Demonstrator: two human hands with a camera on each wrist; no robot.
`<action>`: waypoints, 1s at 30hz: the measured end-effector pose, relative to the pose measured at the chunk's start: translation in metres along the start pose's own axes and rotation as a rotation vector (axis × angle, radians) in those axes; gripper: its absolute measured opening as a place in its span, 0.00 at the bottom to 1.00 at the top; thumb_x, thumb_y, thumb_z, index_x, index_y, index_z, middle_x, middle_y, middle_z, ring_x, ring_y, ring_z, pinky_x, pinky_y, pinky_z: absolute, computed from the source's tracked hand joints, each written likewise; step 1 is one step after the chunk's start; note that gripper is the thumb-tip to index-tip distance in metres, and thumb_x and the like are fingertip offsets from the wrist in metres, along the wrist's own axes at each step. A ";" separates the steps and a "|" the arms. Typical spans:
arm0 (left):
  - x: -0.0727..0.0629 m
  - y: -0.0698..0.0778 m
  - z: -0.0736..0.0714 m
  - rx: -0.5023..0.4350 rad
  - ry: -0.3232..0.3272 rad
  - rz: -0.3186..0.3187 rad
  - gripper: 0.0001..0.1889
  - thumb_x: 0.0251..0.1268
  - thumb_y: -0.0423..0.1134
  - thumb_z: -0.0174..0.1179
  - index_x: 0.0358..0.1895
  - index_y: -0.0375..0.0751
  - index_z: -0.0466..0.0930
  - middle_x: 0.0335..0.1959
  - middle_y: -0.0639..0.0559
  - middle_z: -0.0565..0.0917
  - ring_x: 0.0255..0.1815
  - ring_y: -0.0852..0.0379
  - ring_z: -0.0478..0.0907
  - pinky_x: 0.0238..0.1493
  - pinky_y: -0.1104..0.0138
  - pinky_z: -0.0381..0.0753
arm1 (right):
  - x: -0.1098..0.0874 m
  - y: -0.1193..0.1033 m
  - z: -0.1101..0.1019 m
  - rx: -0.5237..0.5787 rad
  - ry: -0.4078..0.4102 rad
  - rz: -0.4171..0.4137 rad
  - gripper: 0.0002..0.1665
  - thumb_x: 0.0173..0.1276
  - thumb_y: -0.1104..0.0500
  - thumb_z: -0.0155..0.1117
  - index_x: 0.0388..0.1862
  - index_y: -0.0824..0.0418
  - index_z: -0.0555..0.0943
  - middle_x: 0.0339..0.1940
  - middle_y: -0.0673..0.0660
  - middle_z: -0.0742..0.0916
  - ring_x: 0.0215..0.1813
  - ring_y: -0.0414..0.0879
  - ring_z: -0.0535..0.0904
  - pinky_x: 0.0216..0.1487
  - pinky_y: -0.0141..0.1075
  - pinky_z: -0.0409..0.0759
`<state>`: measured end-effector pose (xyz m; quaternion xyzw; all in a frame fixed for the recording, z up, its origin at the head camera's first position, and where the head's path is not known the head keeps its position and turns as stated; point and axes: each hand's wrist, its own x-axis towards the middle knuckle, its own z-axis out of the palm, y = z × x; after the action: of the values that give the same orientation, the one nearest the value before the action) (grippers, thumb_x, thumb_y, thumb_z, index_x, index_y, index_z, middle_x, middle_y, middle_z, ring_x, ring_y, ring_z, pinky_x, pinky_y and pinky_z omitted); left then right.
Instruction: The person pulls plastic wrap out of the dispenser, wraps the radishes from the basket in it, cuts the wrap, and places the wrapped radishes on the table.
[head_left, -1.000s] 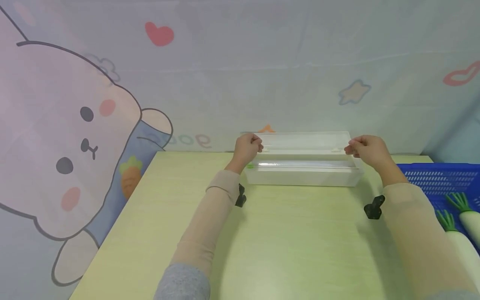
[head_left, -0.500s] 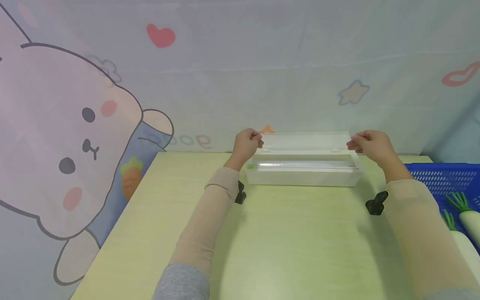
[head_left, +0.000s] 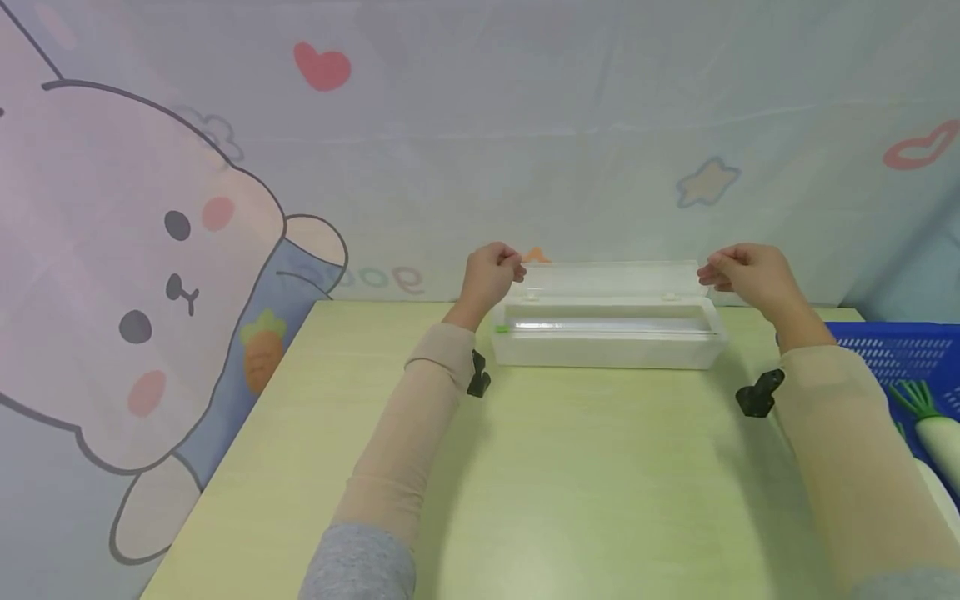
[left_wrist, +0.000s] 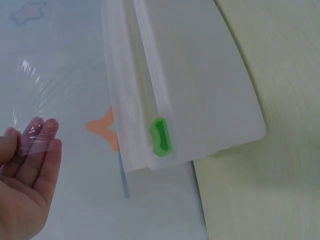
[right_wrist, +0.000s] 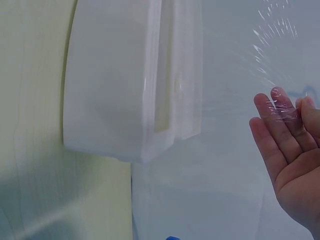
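A white cling film dispenser [head_left: 607, 355] sits near the table's back edge, its translucent lid [head_left: 611, 279] tipped back and a roll visible inside. In the left wrist view, a green slider [left_wrist: 161, 138] sits at one end of its front strip. My left hand [head_left: 489, 279] pinches one corner of a sheet of clear cling film [left_wrist: 29, 82] between thumb and fingers. The opposite corner is pinched by my right hand [head_left: 752, 279]; in the right wrist view creases in the film [right_wrist: 274, 55] fan out from those fingertips. Both hands are raised above the dispenser, at either side.
A blue perforated basket [head_left: 900, 332] with white radishes [head_left: 941, 442] stands at the right, partly behind the right forearm. Black mounts [head_left: 759, 394] are at both wrists. A printed cloth [head_left: 487, 125] hangs directly behind the pale wooden table [head_left: 585, 483].
Both hands have risen and moved slightly apart, still pinching the film. More of the dispenser's opening shows between them. The dispenser stays in place.
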<state>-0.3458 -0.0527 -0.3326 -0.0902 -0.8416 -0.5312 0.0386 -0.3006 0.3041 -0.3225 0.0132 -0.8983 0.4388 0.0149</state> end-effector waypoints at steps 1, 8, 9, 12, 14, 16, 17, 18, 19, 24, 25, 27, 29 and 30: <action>0.000 0.001 -0.001 -0.004 0.001 0.001 0.10 0.74 0.35 0.51 0.45 0.30 0.78 0.37 0.41 0.84 0.40 0.49 0.84 0.47 0.64 0.81 | 0.000 -0.001 -0.001 0.000 0.000 -0.001 0.31 0.77 0.45 0.45 0.61 0.72 0.70 0.42 0.49 0.87 0.34 0.23 0.78 0.38 0.19 0.76; 0.001 0.009 -0.008 -0.013 0.009 0.030 0.09 0.74 0.34 0.51 0.43 0.31 0.78 0.37 0.41 0.84 0.41 0.47 0.84 0.48 0.62 0.80 | 0.000 -0.007 -0.008 0.016 0.010 -0.015 0.33 0.76 0.43 0.46 0.60 0.71 0.70 0.33 0.35 0.84 0.34 0.23 0.78 0.38 0.20 0.77; 0.001 0.010 -0.009 -0.012 0.010 0.034 0.09 0.73 0.35 0.51 0.43 0.32 0.78 0.37 0.41 0.84 0.40 0.47 0.84 0.49 0.62 0.80 | 0.000 -0.008 -0.008 0.019 0.012 -0.018 0.33 0.76 0.43 0.46 0.60 0.71 0.71 0.33 0.35 0.84 0.34 0.23 0.78 0.38 0.21 0.77; 0.000 0.012 -0.011 -0.015 0.008 0.042 0.10 0.73 0.35 0.52 0.44 0.30 0.78 0.37 0.41 0.84 0.40 0.48 0.84 0.50 0.62 0.80 | -0.001 -0.010 -0.010 0.005 0.015 -0.025 0.32 0.76 0.43 0.46 0.60 0.71 0.70 0.33 0.34 0.84 0.34 0.22 0.78 0.38 0.20 0.77; -0.001 0.014 -0.012 -0.017 0.003 0.041 0.10 0.73 0.35 0.52 0.44 0.30 0.78 0.37 0.41 0.84 0.39 0.49 0.84 0.51 0.61 0.80 | -0.002 -0.012 -0.011 -0.012 0.013 -0.024 0.33 0.76 0.42 0.45 0.60 0.71 0.70 0.34 0.35 0.84 0.33 0.22 0.77 0.38 0.20 0.76; -0.001 0.016 -0.012 -0.012 0.000 0.045 0.10 0.73 0.35 0.52 0.45 0.30 0.78 0.37 0.42 0.84 0.39 0.50 0.84 0.52 0.60 0.79 | -0.003 -0.013 -0.013 -0.023 0.012 -0.023 0.34 0.75 0.41 0.45 0.60 0.71 0.70 0.35 0.38 0.86 0.33 0.21 0.77 0.38 0.20 0.76; -0.001 0.017 -0.012 -0.008 0.000 0.046 0.10 0.73 0.36 0.52 0.45 0.31 0.78 0.37 0.42 0.84 0.39 0.51 0.84 0.52 0.60 0.79 | -0.003 -0.014 -0.014 -0.028 0.012 -0.022 0.35 0.75 0.41 0.45 0.60 0.71 0.70 0.36 0.38 0.86 0.33 0.21 0.77 0.38 0.19 0.76; -0.001 0.018 -0.012 -0.005 0.000 0.048 0.10 0.74 0.36 0.52 0.45 0.31 0.78 0.37 0.43 0.84 0.39 0.51 0.84 0.52 0.60 0.79 | -0.003 -0.015 -0.015 -0.030 0.014 -0.021 0.35 0.75 0.41 0.45 0.59 0.71 0.70 0.36 0.39 0.86 0.33 0.21 0.76 0.38 0.19 0.76; 0.000 0.019 -0.012 -0.008 0.000 0.049 0.10 0.74 0.36 0.51 0.44 0.32 0.78 0.37 0.43 0.84 0.39 0.51 0.83 0.52 0.60 0.78 | -0.003 -0.016 -0.016 -0.029 0.016 -0.022 0.35 0.75 0.40 0.45 0.59 0.70 0.70 0.36 0.39 0.86 0.33 0.21 0.77 0.38 0.19 0.76; 0.002 0.026 -0.014 -0.029 0.003 0.062 0.09 0.73 0.35 0.51 0.42 0.32 0.78 0.37 0.42 0.84 0.39 0.51 0.83 0.50 0.63 0.80 | -0.004 -0.021 -0.021 -0.010 0.028 -0.028 0.32 0.76 0.43 0.45 0.59 0.71 0.70 0.33 0.34 0.84 0.33 0.21 0.77 0.37 0.18 0.75; 0.002 0.028 -0.015 -0.033 0.004 0.062 0.09 0.73 0.34 0.51 0.42 0.32 0.78 0.36 0.42 0.84 0.39 0.51 0.83 0.49 0.63 0.80 | -0.004 -0.023 -0.022 -0.003 0.030 -0.031 0.32 0.76 0.43 0.45 0.59 0.71 0.70 0.33 0.33 0.84 0.33 0.21 0.77 0.37 0.18 0.75; 0.003 0.031 -0.017 -0.031 0.006 0.062 0.08 0.73 0.34 0.51 0.42 0.32 0.78 0.36 0.42 0.84 0.38 0.51 0.83 0.48 0.65 0.80 | -0.005 -0.026 -0.024 0.003 0.030 -0.038 0.32 0.76 0.44 0.45 0.59 0.71 0.70 0.32 0.33 0.84 0.34 0.21 0.77 0.38 0.18 0.75; 0.004 0.034 -0.018 -0.024 0.008 0.058 0.08 0.73 0.34 0.51 0.43 0.32 0.78 0.36 0.43 0.84 0.38 0.52 0.83 0.47 0.65 0.80 | -0.005 -0.029 -0.026 0.006 0.031 -0.043 0.31 0.76 0.44 0.45 0.59 0.71 0.71 0.32 0.32 0.84 0.34 0.22 0.77 0.38 0.18 0.75; 0.004 0.036 -0.018 -0.022 0.008 0.057 0.08 0.73 0.35 0.51 0.43 0.33 0.78 0.37 0.43 0.84 0.39 0.53 0.83 0.48 0.66 0.80 | -0.005 -0.030 -0.027 0.010 0.033 -0.044 0.31 0.76 0.44 0.46 0.59 0.71 0.71 0.32 0.32 0.84 0.34 0.22 0.78 0.38 0.18 0.76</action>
<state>-0.3432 -0.0536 -0.2920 -0.1122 -0.8326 -0.5394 0.0559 -0.2937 0.3072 -0.2820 0.0259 -0.8953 0.4430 0.0393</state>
